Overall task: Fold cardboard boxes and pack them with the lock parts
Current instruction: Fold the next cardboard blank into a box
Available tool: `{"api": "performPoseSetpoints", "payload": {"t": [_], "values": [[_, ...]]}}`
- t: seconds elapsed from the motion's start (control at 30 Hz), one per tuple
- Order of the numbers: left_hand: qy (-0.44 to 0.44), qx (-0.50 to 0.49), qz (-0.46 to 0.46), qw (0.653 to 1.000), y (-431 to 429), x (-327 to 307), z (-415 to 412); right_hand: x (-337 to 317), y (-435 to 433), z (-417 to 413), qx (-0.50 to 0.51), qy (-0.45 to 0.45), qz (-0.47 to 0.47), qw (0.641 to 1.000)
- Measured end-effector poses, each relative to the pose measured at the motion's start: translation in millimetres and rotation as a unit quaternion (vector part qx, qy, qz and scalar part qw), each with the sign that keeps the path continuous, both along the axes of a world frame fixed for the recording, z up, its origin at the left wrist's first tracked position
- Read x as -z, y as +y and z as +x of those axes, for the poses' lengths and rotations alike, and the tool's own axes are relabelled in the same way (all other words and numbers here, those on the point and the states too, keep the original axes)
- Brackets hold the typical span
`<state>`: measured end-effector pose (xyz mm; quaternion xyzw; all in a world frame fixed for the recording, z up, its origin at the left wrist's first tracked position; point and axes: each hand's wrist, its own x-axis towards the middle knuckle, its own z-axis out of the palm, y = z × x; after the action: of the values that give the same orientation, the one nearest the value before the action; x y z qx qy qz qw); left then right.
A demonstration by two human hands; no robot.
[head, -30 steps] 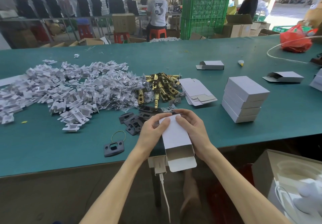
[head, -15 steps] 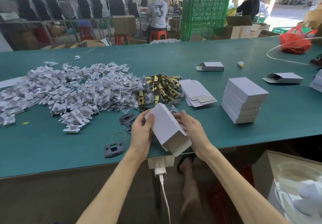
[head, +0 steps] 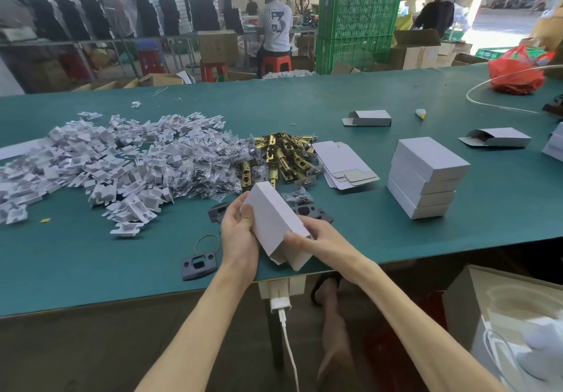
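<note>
The white box [head: 272, 218] is gripped by the left hand [head: 239, 236] and right hand [head: 320, 241], tilted above the near edge of the table [head: 91, 269]; its open lower end should be squared before flaps are tucked

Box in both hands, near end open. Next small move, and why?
Probably free the right hand and reach for a brass latch: the white box looks folded, its near end gapes open, and the left hand also grips it.
</note>
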<state>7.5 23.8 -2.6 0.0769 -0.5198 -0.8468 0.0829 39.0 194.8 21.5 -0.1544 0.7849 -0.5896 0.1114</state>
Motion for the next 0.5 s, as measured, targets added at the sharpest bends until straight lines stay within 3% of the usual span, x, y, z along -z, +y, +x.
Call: {"api": "performPoseSetpoints", "payload": {"t": [0.1, 0.2, 0.33, 0.4, 0.5], "values": [[-0.005, -0.003, 0.01, 1.0, -1.6, -0.6, -1.1, 5.7, -2.0, 0.2, 0.01, 0.005, -0.009, 1.0], [0.0, 0.035, 0.01, 0.999, -1.8, -1.8, 1.2, 8.0, 5.5, 1.1, 0.074, 0.001, -0.108, 0.991], [0.048, 0.131, -0.063, 0.988, -0.6, -2.2, 6.5, 8.1, 12.0, -0.7, 0.164, -0.071, -0.316, 0.932], [0.054, 0.147, -0.066, 0.985, 0.8, -2.6, 7.8, 7.6, 12.3, -1.9, 0.19, -0.085, -0.355, 0.911], [0.05, 0.128, 0.001, 0.991, 0.0, -3.4, 8.7, 5.6, 9.2, -1.4, 0.207, -0.074, -0.377, 0.9]]}}
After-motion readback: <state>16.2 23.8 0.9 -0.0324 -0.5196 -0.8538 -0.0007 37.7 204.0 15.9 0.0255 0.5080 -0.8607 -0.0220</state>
